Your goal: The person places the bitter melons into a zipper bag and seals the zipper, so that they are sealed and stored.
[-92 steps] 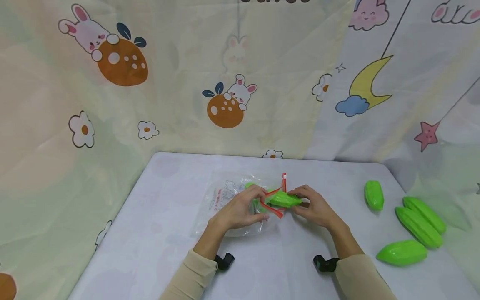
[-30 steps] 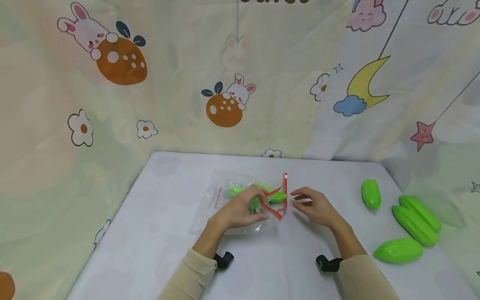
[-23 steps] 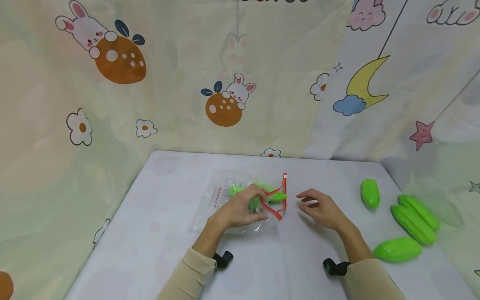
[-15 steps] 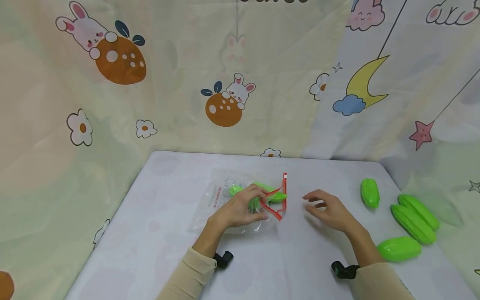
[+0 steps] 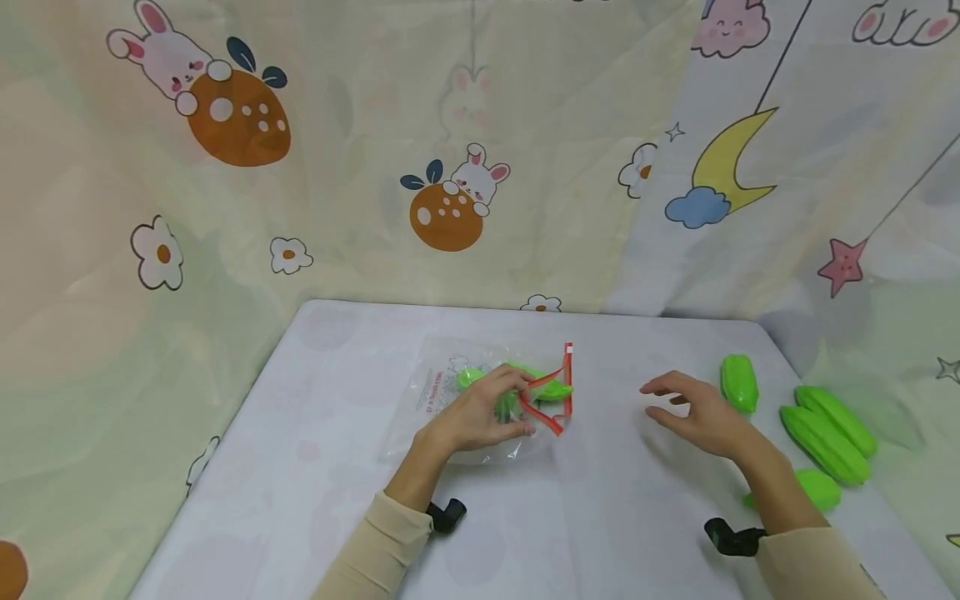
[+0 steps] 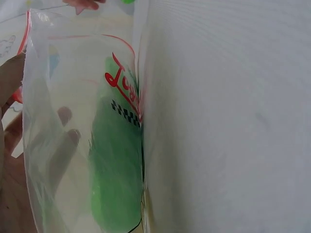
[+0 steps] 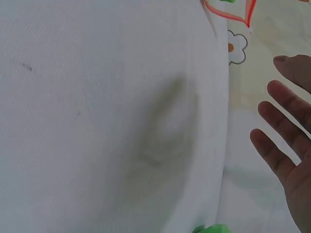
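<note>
A clear zip bag [image 5: 408, 421] with a red zip strip lies mid-table, its mouth spread apart towards the right. My left hand [image 5: 476, 412] holds the bag near that mouth, thumb and fingers bent about it. Inside are ribbed, bright green, elongated vegetable-like pieces; one green piece [image 5: 557, 390] has its tip at the zip. Through the plastic, the left wrist view shows a large green piece [image 6: 116, 170]. My right hand [image 5: 697, 417] hovers over the table with nothing in it, fingers spread and slightly bent. The nearest loose green piece [image 5: 740, 383] lies just beyond it.
Two long green pieces [image 5: 825, 446] lie side by side at the table's right edge. Another green piece [image 5: 821, 490] is partly hidden by the right forearm. A patterned cloth [image 5: 337, 167] hangs behind the white table [image 5: 322, 467].
My right hand has let go of a green piece at the bag's mouth and moved right, towards the loose pieces. That piece now sits deeper in the bag. The left hand stays.
</note>
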The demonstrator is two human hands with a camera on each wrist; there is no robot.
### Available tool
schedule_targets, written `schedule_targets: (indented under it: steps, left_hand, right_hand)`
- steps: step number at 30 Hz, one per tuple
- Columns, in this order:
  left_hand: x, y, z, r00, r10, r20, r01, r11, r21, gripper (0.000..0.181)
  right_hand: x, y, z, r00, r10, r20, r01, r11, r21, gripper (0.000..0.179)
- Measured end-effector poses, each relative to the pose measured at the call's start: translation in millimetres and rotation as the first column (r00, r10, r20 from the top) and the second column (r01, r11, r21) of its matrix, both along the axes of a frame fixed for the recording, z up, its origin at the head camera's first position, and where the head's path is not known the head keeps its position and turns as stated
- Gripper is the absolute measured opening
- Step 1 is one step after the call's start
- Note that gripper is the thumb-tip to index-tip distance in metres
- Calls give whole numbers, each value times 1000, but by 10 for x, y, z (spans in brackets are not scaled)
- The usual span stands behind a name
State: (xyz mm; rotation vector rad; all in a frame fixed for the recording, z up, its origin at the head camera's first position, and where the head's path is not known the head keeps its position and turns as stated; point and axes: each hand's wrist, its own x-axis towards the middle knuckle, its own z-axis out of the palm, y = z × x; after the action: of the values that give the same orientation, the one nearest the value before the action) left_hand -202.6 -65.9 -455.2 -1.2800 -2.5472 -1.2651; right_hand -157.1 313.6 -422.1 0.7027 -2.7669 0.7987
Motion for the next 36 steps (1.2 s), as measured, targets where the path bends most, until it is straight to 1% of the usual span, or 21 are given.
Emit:
schedule_targets:
  steps: [5,9,14,20,23,26,30,33,36]
  left_hand:
    - [-1,3,-5,1000,-1,1,1,1000,10,34]
    - [4,5,-24,1000,-6,10,5,1000,15,34]
    - [5,-2,-33,1000,-11,12,11,1000,9,34]
    - [-15,-11,-18,1000,-9,-1,9,1000,5,34]
    - [-15,-10,-17,1000,-6,7,6,1000,-3,34]
    - [-7,-12,-19,1000,1,19,-1,1000,-15,34]
    - [1,-15,-15,1000,10,23,-9,1000,-27,34]
    - [4,-12,-15,1000,13,25,-13,1000,-25,35]
    - [7,-7,-18,999,16,31,-15,1000,-22,36]
  right_hand:
    - [88,131,60,999,-39,-12,38,999,-36,33]
    - [152,221,79,999,-50,-17,50,999,17,33]
    - [223,321,52,999,-39,-17,40,996,77,32]
    - [280,414,3,998,-31,-51,35,997,68,35]
    - [318,468,-10,996,-54,-69,58,997,57,37]
    - [360,521,-1,995,-84,-58,86,996,37,37]
    - [417,577,52,994,-111,-6,111,994,20,38]
    - [454,638,87,989,-139,43,137,990,38,37]
    - [489,703,85,982,-172,79,167,984,63,36]
